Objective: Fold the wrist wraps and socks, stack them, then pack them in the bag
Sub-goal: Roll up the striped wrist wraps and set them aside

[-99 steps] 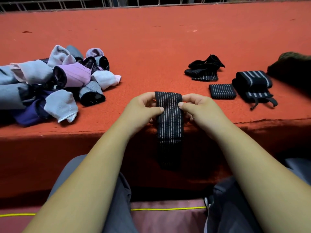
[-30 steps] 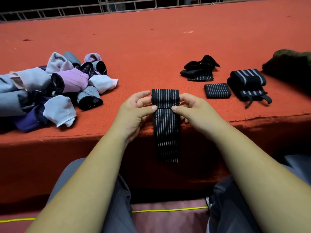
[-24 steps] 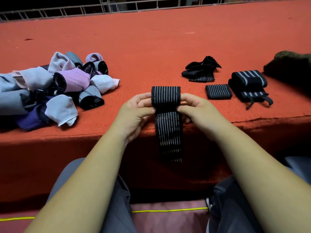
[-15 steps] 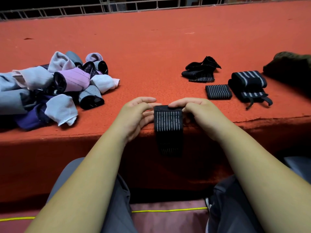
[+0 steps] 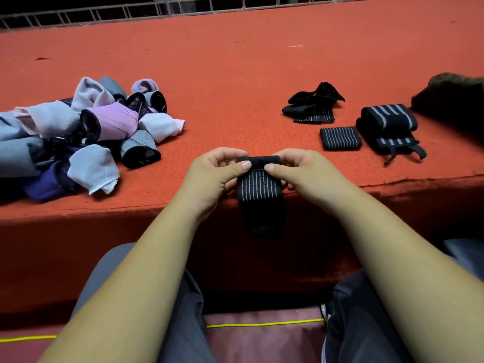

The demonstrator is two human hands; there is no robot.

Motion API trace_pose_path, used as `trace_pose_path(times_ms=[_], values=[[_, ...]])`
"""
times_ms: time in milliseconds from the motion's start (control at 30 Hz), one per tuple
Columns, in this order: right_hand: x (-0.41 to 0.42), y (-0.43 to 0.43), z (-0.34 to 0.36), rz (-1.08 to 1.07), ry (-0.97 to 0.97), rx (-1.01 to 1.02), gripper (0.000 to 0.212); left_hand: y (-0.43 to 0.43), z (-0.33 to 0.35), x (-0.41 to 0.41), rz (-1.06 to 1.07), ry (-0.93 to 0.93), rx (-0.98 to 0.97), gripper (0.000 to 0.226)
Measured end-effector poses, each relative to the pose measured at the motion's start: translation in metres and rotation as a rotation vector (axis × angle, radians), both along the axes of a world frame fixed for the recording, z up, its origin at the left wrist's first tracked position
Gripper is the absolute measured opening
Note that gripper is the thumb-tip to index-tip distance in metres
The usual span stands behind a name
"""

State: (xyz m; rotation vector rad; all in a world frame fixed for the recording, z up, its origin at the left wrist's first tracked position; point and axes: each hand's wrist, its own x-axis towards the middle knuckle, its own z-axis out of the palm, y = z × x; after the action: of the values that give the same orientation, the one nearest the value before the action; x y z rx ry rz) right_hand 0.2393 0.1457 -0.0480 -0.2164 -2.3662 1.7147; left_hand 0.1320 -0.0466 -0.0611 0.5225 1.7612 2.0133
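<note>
A black wrist wrap with thin white stripes (image 5: 260, 191) lies over the front edge of the red surface, its top rolled into a thick fold and its tail hanging down the front. My left hand (image 5: 213, 174) pinches the fold's left end, thumb on top. My right hand (image 5: 301, 171) pinches the right end the same way. To the right lie a folded striped wrap (image 5: 340, 138), a larger rolled wrap with straps (image 5: 387, 129) and a loose black wrap (image 5: 313, 106). A pile of socks (image 5: 86, 134) in pink, purple, grey and white sits at the left.
The red carpeted surface (image 5: 235, 69) stretches far back to a metal railing (image 5: 157, 9). A dark green bag (image 5: 453, 98) lies at the right edge. My knees are below the front edge, with a pink mat and a yellow cord (image 5: 264, 324) on the floor.
The wrap's upper part has been folded down toward me into a thicker roll, and the hanging tail is shorter. Both hands stayed at the roll's ends.
</note>
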Motion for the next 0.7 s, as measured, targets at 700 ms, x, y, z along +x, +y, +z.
trace_pose_path(times_ms=[700], values=[[-0.0034,0.0024,-0.0023,-0.04,0.015,-0.03,0.017,-0.0002,0.0032,0.0017,-0.13,-0.001,0.051,0.033]])
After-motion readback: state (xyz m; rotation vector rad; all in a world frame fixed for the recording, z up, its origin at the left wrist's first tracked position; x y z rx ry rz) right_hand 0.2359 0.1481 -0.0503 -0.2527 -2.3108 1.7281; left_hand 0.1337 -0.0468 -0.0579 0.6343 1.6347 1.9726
